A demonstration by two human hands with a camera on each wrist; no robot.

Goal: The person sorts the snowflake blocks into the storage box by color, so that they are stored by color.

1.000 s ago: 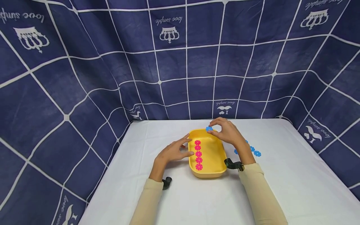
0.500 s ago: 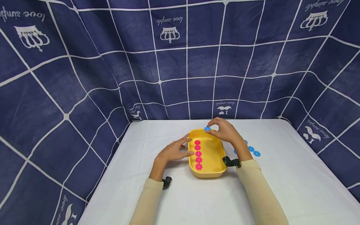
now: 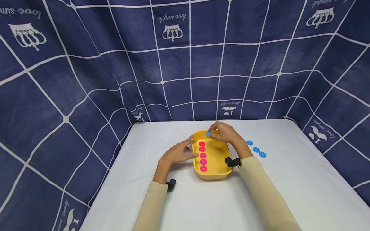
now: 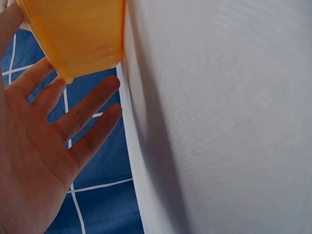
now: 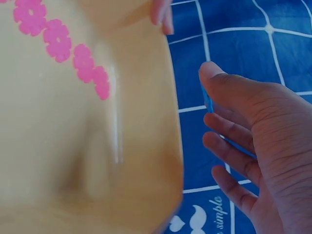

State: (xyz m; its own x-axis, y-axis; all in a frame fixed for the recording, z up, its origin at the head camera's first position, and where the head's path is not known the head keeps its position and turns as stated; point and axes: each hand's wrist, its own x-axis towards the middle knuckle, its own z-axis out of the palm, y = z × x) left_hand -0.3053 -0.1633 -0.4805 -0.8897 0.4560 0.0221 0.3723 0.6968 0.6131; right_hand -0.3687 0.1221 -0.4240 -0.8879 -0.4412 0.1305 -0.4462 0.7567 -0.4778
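My right hand (image 3: 225, 132) pinches a blue flower-shaped plastic piece (image 3: 208, 133) above the far end of a yellow tray (image 3: 212, 177). In the right wrist view the blue piece (image 5: 208, 100) shows edge-on between thumb and finger, off the tray wall. At the tray's left side is my left hand (image 3: 177, 153), fingers spread and loosely straight, with fingertips at the rim. The left wrist view shows its lower fingers (image 4: 90, 141) apart from the tray wall (image 4: 87, 39). Inside the tray, several pink flower pieces (image 3: 203, 155) form a line along the left side.
Several blue flower pieces (image 3: 256, 149) lie on the white tabletop (image 3: 202, 205), right of the tray. A dark blue curtain with white grid lines (image 3: 202, 64) stands behind the table and along its sides. Each wrist carries a small black camera (image 3: 232, 162).
My right hand has moved left with the blue flower piece, toward the middle of the tray's far end. More of the loose blue pieces now show. The left hand stays at the rim.
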